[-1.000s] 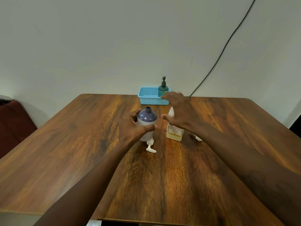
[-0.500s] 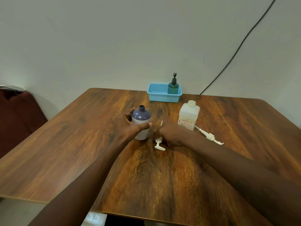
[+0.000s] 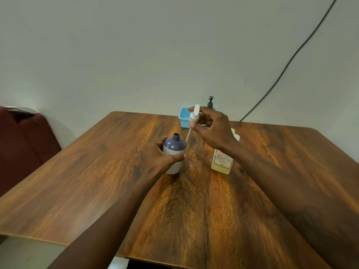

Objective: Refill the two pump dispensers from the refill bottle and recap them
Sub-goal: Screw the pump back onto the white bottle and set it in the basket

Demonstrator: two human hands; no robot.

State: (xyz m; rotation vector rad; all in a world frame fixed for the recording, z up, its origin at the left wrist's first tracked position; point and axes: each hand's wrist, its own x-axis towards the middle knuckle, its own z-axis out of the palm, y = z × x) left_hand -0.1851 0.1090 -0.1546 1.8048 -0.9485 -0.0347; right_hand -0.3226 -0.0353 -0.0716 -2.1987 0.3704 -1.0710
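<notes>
Left hand [image 3: 157, 158] wrapped around the side of the purple-topped dispenser bottle [image 3: 174, 153], fingers curled on its far side and thumb across its white lower body, forearm stretched forward from the near edge of the wooden table [image 3: 93, 171]. Bottle upright on the table, neck open, no cap on it. Just right of this hand and higher, right hand [image 3: 212, 129] raised above the table, palm turned away, thumb and fingertips pinched on the collar of a white pump head [image 3: 194, 116]; dip tube hanging down toward the open neck, its tip close beside it, not inside. Under the right wrist, refill bottle [image 3: 222, 161] standing on the table, upper part hidden by the wrist, label only partly readable. Behind the right hand, blue basket [image 3: 183, 118] and a dark green dispenser [image 3: 210, 102], both mostly covered by the fingers.
</notes>
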